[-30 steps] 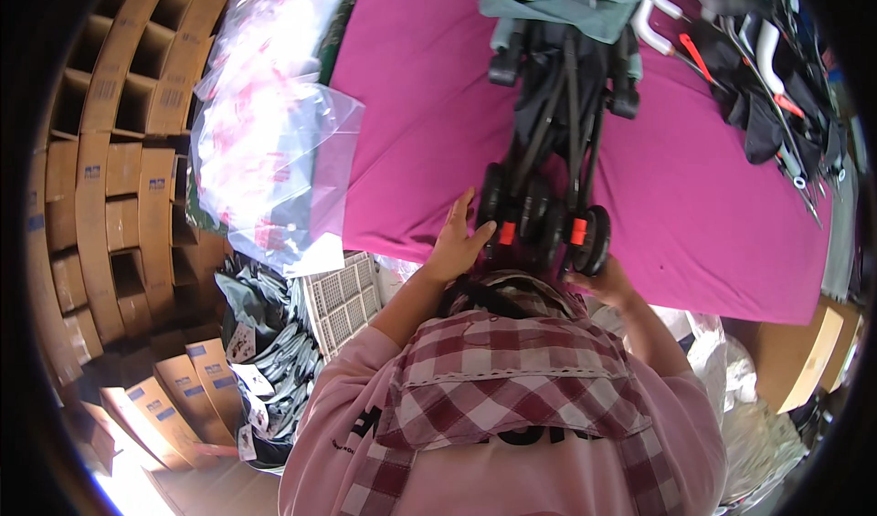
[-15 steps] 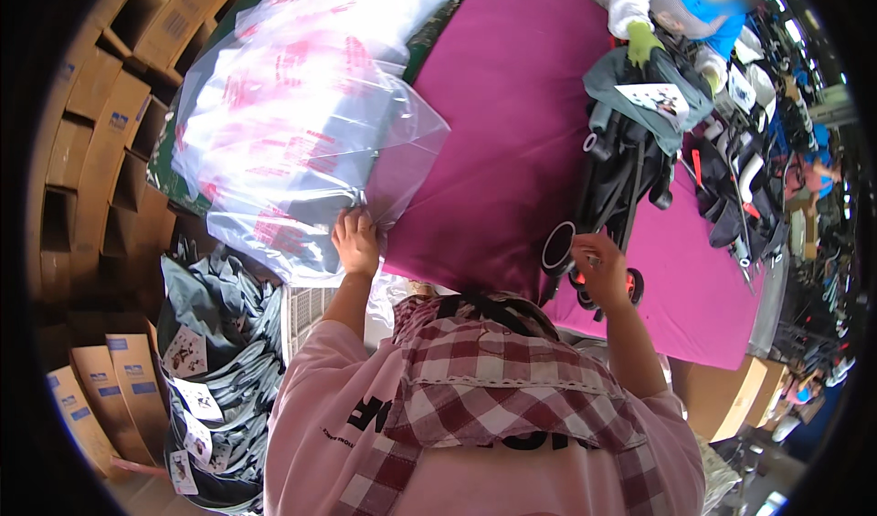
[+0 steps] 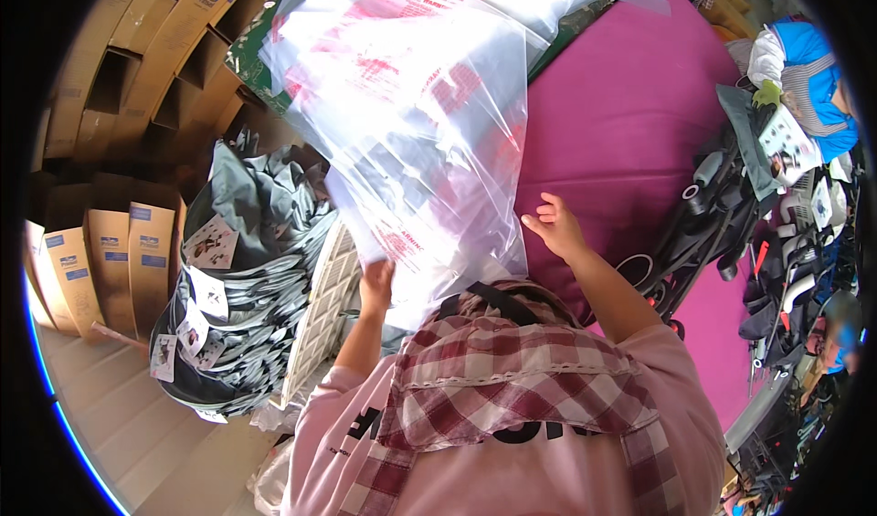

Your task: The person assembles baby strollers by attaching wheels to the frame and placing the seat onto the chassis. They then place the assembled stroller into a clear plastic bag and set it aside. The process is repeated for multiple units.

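Head view — left hand (image 3: 376, 283) gripping plastic bag (image 3: 411, 123).

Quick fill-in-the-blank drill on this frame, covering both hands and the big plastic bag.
1. The left hand grips the lower edge of the clear ____ bag with red print.
2. The right hand is ____, fingers spread, beside the bag.
3. The table cover is ____.
4. Brown ____ boxes stand at far left.

Missing: plastic; open; magenta; cardboard
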`<state>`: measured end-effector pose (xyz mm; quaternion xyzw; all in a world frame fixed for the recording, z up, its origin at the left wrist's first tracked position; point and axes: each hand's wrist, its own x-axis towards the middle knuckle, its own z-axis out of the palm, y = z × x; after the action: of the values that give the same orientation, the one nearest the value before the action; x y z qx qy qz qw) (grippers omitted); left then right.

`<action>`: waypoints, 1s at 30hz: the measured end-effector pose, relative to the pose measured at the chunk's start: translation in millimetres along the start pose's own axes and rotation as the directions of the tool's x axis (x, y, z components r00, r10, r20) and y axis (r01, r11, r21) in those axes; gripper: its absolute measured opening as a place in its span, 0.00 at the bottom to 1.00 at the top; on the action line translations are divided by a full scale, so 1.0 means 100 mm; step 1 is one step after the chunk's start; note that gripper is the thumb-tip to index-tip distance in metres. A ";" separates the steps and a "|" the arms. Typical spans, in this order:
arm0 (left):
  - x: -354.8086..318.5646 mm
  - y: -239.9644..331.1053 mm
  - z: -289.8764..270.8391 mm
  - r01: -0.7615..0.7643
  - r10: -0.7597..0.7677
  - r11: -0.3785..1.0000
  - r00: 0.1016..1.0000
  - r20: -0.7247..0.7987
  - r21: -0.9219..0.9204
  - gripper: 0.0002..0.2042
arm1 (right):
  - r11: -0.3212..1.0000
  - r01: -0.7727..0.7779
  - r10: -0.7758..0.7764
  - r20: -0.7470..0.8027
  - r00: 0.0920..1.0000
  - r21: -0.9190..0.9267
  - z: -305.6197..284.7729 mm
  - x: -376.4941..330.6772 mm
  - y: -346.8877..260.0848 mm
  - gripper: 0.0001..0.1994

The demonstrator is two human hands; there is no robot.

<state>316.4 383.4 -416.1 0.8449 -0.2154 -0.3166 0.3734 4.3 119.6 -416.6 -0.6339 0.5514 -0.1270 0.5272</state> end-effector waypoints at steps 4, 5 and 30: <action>0.91 0.55 0.37 0.239 -0.242 0.828 0.968 0.062 -0.506 0.37 | 0.990 0.111 -0.121 0.113 0.986 0.084 -0.02 -0.20 -0.17 0.29; 1.22 0.35 0.40 0.166 -0.178 0.980 0.978 -0.107 -0.111 0.38 | 0.988 0.112 -0.128 0.157 0.979 0.106 -0.13 -0.30 -0.29 0.26; -1.97 1.98 1.89 -0.720 0.549 0.692 0.479 0.685 -0.053 0.06 | 0.816 0.578 -0.498 0.487 0.718 -0.018 -1.19 -0.73 -0.48 0.25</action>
<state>20.9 283.9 -288.8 0.5739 -0.6672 -0.3988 0.2577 -83.5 109.3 -298.5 -0.8202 0.2101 -0.0741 0.5269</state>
